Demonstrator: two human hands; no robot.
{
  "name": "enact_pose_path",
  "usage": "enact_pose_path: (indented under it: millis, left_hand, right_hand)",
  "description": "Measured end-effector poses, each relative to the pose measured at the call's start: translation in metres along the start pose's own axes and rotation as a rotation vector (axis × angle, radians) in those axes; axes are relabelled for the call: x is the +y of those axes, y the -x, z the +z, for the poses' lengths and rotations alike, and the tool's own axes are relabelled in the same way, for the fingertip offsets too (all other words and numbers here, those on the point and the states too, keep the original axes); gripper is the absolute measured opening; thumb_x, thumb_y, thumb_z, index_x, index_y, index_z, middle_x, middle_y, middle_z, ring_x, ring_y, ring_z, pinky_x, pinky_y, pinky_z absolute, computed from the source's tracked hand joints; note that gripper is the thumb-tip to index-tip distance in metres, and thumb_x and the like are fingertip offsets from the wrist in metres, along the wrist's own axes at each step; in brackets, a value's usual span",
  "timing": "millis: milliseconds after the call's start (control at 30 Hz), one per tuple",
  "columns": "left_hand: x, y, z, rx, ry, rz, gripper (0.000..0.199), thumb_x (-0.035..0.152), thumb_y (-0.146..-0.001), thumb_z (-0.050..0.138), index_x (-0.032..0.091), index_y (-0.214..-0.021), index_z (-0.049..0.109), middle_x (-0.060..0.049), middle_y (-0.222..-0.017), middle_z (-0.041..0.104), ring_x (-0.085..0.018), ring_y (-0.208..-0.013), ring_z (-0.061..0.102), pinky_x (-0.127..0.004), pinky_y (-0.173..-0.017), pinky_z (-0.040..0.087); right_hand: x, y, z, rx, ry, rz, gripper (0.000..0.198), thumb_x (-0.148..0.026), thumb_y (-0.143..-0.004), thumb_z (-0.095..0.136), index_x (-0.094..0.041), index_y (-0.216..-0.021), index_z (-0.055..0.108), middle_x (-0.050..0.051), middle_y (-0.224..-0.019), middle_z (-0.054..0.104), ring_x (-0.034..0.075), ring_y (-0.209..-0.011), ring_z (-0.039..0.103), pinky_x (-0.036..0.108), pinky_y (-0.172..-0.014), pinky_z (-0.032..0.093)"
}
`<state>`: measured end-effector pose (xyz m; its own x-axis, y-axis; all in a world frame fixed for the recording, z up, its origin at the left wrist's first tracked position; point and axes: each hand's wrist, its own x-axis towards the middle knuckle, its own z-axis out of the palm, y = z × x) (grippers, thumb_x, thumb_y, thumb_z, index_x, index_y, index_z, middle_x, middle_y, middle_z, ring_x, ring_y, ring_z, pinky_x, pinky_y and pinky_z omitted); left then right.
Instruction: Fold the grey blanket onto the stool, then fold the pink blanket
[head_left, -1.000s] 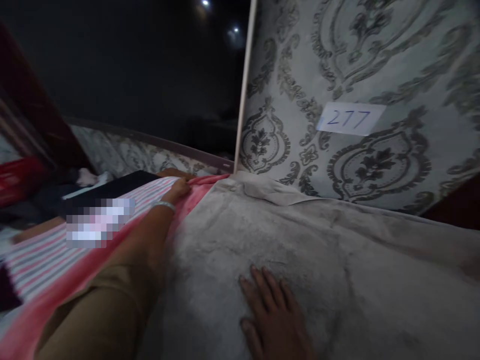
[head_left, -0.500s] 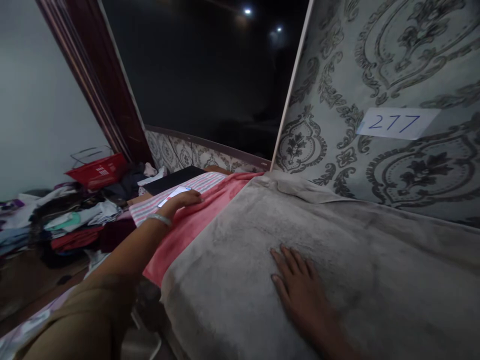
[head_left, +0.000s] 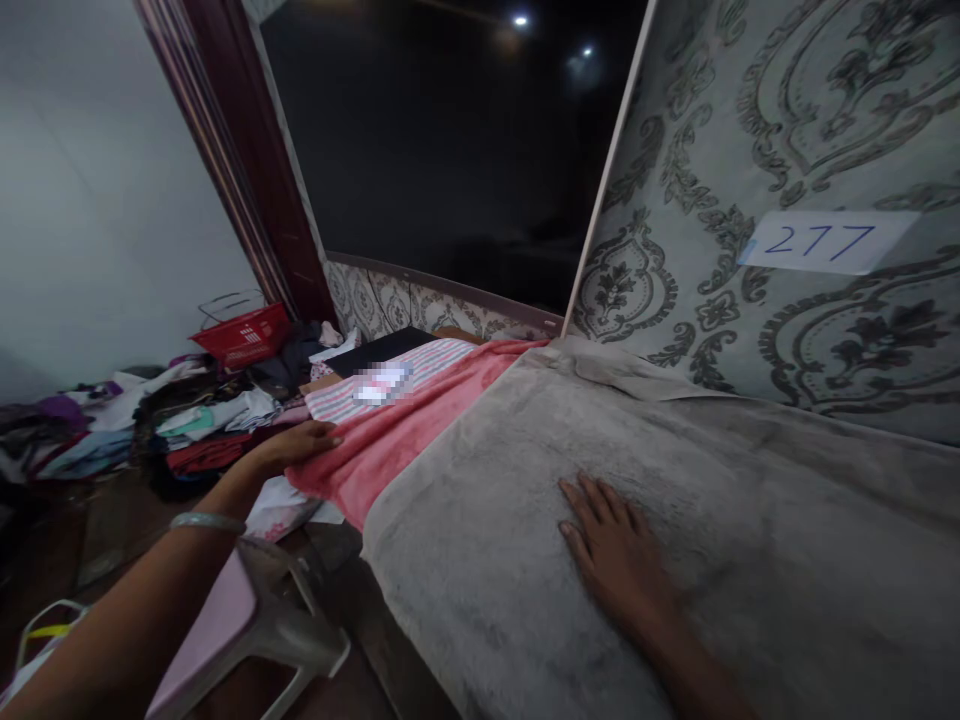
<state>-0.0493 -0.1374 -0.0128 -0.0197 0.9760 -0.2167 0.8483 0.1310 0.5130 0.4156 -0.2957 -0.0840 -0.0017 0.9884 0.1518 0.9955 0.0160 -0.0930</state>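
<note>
Here, the right hand [head_left: 616, 540] lies flat and spread on the grey cloth [head_left: 517, 510]. Left of that lies the pink cloth [head_left: 405, 428], its near left corner touched by the left hand [head_left: 300, 446]; whether it pinches, I cannot tell. A striped cloth [head_left: 444, 357] lies farther left.

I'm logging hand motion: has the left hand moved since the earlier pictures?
Yes: the left hand has moved away from the screen, toward the near end of the pink cloth.
</note>
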Motion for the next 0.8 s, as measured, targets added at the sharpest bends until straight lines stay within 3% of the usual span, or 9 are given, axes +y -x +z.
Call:
enact_pose_path:
  millis: [67,200,267,367,433,500,567,667,800]
  left_hand:
    - [-0.012,-0.007,0.002,0.126,-0.226,0.048,0.023,0.044,-0.073,0.062,0.021,-0.070,0.063,-0.004,-0.081,0.071,-0.023,-0.082,0.067,-0.029,-0.071,0.055]
    - [-0.015,-0.012,0.010,0.250,-0.352,0.035,0.015,0.027,-0.078,0.055,0.020,-0.066,0.060,-0.009,-0.081,0.070,-0.025,-0.086,0.067,-0.031,-0.080,0.052]
    - [-0.008,-0.008,0.014,0.328,-0.397,0.038,0.016,0.023,-0.080,0.052,0.018,-0.081,0.067,-0.016,-0.095,0.070,-0.029,-0.095,0.067,-0.037,-0.085,0.052]
    - [0.015,-0.001,0.024,0.443,-0.442,0.125,0.036,0.019,-0.084,0.046,0.014,-0.112,0.067,-0.021,-0.120,0.064,-0.033,-0.115,0.060,-0.044,-0.097,0.047]
    - [0.036,0.000,0.036,0.432,-0.453,0.327,0.041,0.018,-0.086,0.043,0.015,-0.121,0.064,-0.018,-0.127,0.062,-0.030,-0.121,0.056,-0.042,-0.105,0.043]
    - [0.055,-0.001,0.050,0.335,-0.458,0.561,0.042,0.020,-0.089,0.041,0.017,-0.125,0.063,-0.014,-0.129,0.062,-0.027,-0.122,0.055,-0.040,-0.108,0.041]
    - [0.069,-0.004,0.064,0.232,-0.450,0.664,0.041,0.023,-0.091,0.042,0.017,-0.126,0.063,-0.013,-0.133,0.061,-0.026,-0.124,0.054,-0.041,-0.111,0.039]
    - [0.082,-0.014,0.074,0.185,-0.408,0.597,0.036,0.027,-0.093,0.044,0.017,-0.119,0.067,-0.012,-0.129,0.064,-0.024,-0.120,0.057,-0.039,-0.107,0.042]
    - [0.099,-0.044,0.067,0.268,-0.380,0.466,0.036,0.022,-0.098,0.036,0.015,-0.112,0.068,-0.016,-0.120,0.066,-0.024,-0.112,0.060,-0.038,-0.101,0.045]
  right_hand:
    - [0.001,0.000,0.001,0.008,-0.002,-0.005,0.054,-0.039,-0.100,0.030,-0.026,-0.152,0.040,0.004,-0.160,0.035,0.028,-0.148,0.026,0.053,-0.117,0.024]
    - [0.002,0.000,0.004,0.015,-0.001,-0.009,0.054,-0.040,-0.101,0.029,-0.026,-0.151,0.042,0.005,-0.160,0.036,0.028,-0.148,0.026,0.053,-0.116,0.025]
    - [0.003,0.000,0.005,0.011,0.003,-0.011,0.054,-0.040,-0.100,0.030,-0.026,-0.151,0.041,0.005,-0.159,0.036,0.027,-0.148,0.026,0.053,-0.116,0.024]
    - [0.002,0.000,0.005,0.011,0.005,-0.011,0.055,-0.041,-0.100,0.030,-0.026,-0.152,0.041,0.005,-0.160,0.036,0.027,-0.148,0.027,0.053,-0.117,0.023]
    - [0.002,0.000,0.004,0.010,0.001,-0.011,0.054,-0.040,-0.101,0.029,-0.026,-0.152,0.041,0.005,-0.160,0.036,0.027,-0.148,0.026,0.052,-0.117,0.022]
    - [0.001,0.000,0.002,-0.001,0.000,-0.010,0.054,-0.040,-0.101,0.029,-0.026,-0.152,0.040,0.005,-0.160,0.035,0.027,-0.148,0.026,0.052,-0.117,0.022]
    - [0.000,0.000,0.000,-0.013,0.002,-0.008,0.055,-0.040,-0.101,0.030,-0.026,-0.153,0.040,0.005,-0.160,0.034,0.028,-0.148,0.026,0.052,-0.117,0.022]
    - [-0.001,0.000,-0.003,-0.024,-0.003,0.002,0.055,-0.040,-0.100,0.030,-0.027,-0.153,0.039,0.004,-0.161,0.033,0.027,-0.148,0.026,0.053,-0.118,0.022]
    - [-0.002,0.000,-0.005,-0.021,-0.021,0.006,0.054,-0.040,-0.100,0.031,-0.028,-0.153,0.039,0.004,-0.161,0.033,0.028,-0.148,0.025,0.053,-0.117,0.023]
